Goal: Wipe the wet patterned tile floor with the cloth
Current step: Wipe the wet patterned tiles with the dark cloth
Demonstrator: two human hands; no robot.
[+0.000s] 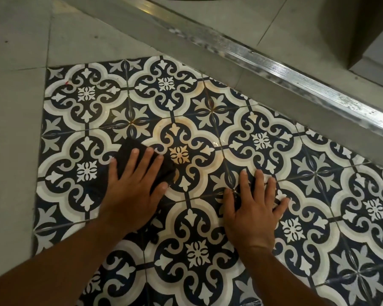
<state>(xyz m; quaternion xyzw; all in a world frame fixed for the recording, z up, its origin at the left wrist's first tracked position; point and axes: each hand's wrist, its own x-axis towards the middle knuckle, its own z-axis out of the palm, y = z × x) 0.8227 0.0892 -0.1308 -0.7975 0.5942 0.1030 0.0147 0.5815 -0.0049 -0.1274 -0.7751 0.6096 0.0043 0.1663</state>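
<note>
Patterned tile floor (318, 217) in dark blue and white fills most of what we see. Plain grey tiles (13, 129) lie to the left of the cloth (126, 149), and a ridged metal threshold strip (296, 69) runs diagonally well beyond it. The cloth is a small dark wad lying flat on the patterned tiles. Our left hand (131, 195) lies on top of it, fingers straight and spread, palm pressing it down rather than gripping it. Our right hand (252, 217) is planted to the right of the cloth and apart from it, fingers also straight and splayed. Something dark shows under those fingers, and we cannot tell whether it is more fabric or only the tile's pattern. Just to the right of the cloth, touching its edge, a yellowish stain (179, 154) tints the central medallion and the pale bands around it. A few bright glints on the grout lines past that stain suggest moisture there. We judge the wiping to be under way but far from finished. The discoloured patch beside the cloth looks untouched, and most of the patterned area to the right of the cloth and nearer to us has yet to be covered. How dry the tiles to the left of the cloth are, we cannot say.
</note>
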